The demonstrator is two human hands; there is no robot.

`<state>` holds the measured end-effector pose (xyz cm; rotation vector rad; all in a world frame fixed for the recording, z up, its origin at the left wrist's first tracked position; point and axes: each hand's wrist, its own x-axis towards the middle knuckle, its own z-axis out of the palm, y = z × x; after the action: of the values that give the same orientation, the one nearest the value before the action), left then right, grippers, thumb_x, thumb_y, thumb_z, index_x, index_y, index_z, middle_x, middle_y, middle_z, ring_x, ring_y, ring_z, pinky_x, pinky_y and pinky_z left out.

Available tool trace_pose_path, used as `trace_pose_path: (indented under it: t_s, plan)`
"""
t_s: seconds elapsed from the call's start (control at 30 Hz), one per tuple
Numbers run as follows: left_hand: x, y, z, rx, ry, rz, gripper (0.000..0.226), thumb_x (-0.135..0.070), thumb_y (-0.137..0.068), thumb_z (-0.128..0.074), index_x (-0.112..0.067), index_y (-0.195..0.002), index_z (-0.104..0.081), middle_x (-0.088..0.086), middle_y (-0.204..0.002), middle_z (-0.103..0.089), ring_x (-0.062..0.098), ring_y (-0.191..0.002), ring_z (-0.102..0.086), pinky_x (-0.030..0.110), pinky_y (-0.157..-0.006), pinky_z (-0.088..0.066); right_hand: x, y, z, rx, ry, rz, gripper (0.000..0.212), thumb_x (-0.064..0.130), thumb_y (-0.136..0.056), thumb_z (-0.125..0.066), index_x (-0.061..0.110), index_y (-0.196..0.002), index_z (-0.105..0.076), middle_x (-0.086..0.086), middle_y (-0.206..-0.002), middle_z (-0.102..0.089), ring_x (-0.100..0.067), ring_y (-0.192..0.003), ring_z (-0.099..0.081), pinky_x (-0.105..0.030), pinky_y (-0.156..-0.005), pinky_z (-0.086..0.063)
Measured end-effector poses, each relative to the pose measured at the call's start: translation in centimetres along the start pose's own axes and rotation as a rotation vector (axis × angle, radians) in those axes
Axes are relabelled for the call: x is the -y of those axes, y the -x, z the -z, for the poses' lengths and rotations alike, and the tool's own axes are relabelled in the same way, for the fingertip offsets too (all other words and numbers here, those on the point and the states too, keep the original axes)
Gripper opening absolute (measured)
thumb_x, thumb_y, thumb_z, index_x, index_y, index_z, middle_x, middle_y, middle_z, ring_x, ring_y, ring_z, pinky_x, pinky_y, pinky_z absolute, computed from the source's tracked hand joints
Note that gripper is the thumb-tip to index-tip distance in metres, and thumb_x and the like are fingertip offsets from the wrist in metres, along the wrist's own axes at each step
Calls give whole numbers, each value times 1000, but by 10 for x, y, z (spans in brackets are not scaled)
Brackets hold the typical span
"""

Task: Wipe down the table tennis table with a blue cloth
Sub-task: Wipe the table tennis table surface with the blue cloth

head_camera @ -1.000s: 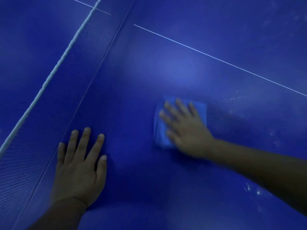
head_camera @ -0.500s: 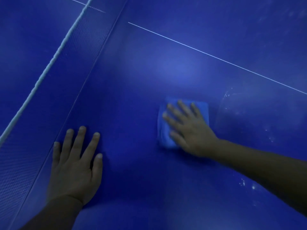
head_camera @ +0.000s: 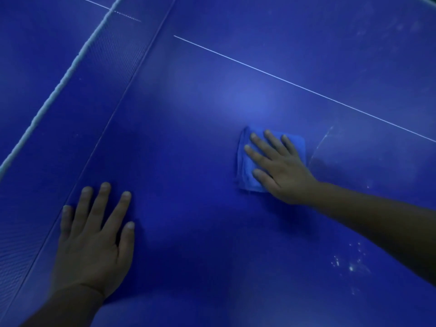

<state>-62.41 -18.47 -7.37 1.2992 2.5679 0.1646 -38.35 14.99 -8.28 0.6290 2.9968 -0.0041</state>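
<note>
Two hands are lying flat for me, right hand (head_camera: 280, 168) spreading fingers on the blue cloth (head_camera: 247, 168) mid-table, left hand (head_camera: 92, 241) bracing by the net (head_camera: 70, 69); I'm risking the cloth bunching, leaving specks (head_camera: 349, 263) on the dim glossy table (head_camera: 193, 185).

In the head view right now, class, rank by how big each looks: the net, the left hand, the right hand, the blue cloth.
1. net
2. left hand
3. right hand, though it sits farther from the camera, so the real difference is unsure
4. blue cloth, partly hidden under the right hand
</note>
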Motion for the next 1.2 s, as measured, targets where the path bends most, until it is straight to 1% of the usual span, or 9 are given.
trace_pose_path:
  t_s: [0.1,0.23,0.3,0.53,0.77,0.87,1.0,1.1,1.2]
  plan:
    - [0,0,0,-3,1,0,61,-48,-97,-25,-22,-151,-36,8,-162,-24,29,-152,-11,39,-121,8,-44,-21,6,32,1,36,62,52,-100,-24,22,-153,-37,-3,-163,-27,-29,-151,-18,-54,-118,-13]
    - [0,0,0,-17,3,-3,60,-46,-96,-27,-22,-150,-36,9,-161,-26,30,-151,-12,35,-121,11,-119,-78,16,-38,-97,-693,60,49,-103,-23,26,-158,-23,-2,-167,-16,-34,-152,-14,-58,-118,-12]
    - [0,0,0,-19,-1,-5,60,-46,-96,-27,-22,-151,-35,9,-161,-26,29,-151,-11,35,-121,11,-117,-81,17,-45,-154,-796,58,49,-104,-24,29,-158,-19,2,-167,-12,-31,-153,-9,-59,-119,-9]
    - [0,0,1,-1,-6,0,61,-47,-96,-28,-23,-152,-34,6,-162,-21,27,-152,-9,37,-122,11,-17,-7,1,37,-21,38,59,52,-103,-22,27,-155,-33,1,-164,-24,-23,-152,-13,-52,-120,-9]
    - [0,0,0,-10,-3,-2,61,-48,-96,-24,-24,-152,-30,6,-163,-19,27,-153,-7,40,-122,7,-106,-67,15,-17,-137,-746,56,47,-105,-27,29,-158,-21,2,-167,-13,-29,-153,-9,-57,-120,-8]
    - [0,0,1,0,7,5,62,-49,-96,-23,-24,-152,-30,6,-163,-18,26,-153,-4,39,-122,9,-46,-34,10,-17,-78,-581,63,49,-100,-21,24,-157,-27,-1,-166,-19,-33,-152,-15,-59,-118,-13]
    - [0,1,1,-2,18,1,63,-49,-97,-22,-23,-153,-31,6,-164,-18,26,-153,-4,38,-122,11,70,70,-1,9,-69,-73,58,46,-101,-29,26,-155,-32,-5,-164,-24,-38,-150,-22,-65,-115,-19]
    - [1,1,0,-2,11,-5,63,-49,-97,-22,-22,-153,-32,7,-164,-19,27,-153,-4,39,-122,9,64,83,0,70,-64,246,55,48,-103,-32,31,-155,-30,-2,-164,-24,-36,-150,-21,-61,-118,-13]
    - [1,1,-1,-15,5,-4,63,-50,-97,-21,-24,-154,-30,6,-164,-17,24,-153,-1,39,-122,10,-5,16,9,-30,-36,-112,57,43,-99,-33,21,-151,-39,-12,-157,-37,-44,-144,-33,-67,-111,-23]
